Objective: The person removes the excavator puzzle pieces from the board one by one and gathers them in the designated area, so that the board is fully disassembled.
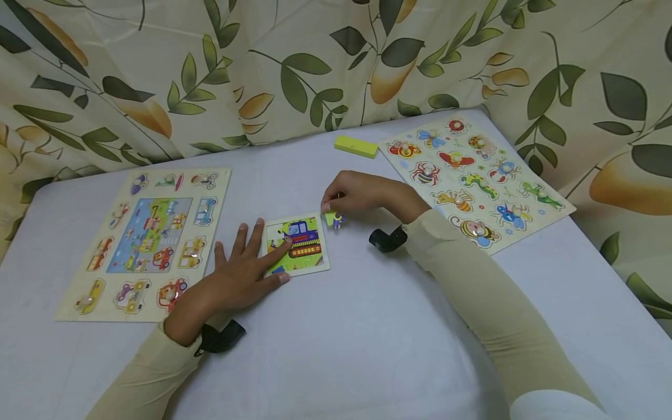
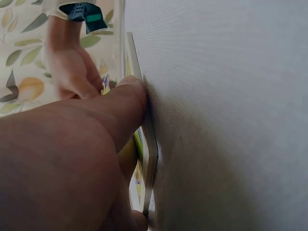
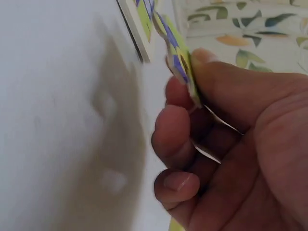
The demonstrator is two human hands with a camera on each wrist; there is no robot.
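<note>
A small jigsaw puzzle (image 1: 304,230) with a blue and purple vehicle picture lies in a white-rimmed tray (image 1: 325,248) near the table's middle. My left hand (image 1: 231,283) spreads its fingers over the left part of it; the index fingertip touches the picture and the thumb rests at the near edge. In the left wrist view the thumb lies against the tray's side (image 2: 150,168). Just off the tray's right side, my right hand (image 1: 359,189) pinches a green, purple and yellow jigsaw piece (image 3: 175,48) between thumb and fingers, held tilted above the cloth.
On the left lies a vehicle peg board (image 1: 220,192), partly behind the left forearm. An insect peg board (image 1: 517,233) lies on the right, beyond the right forearm. A yellow-green block (image 1: 356,147) sits at the back. A leaf-patterned curtain (image 1: 294,35) hangs behind the white-clothed table (image 1: 367,350).
</note>
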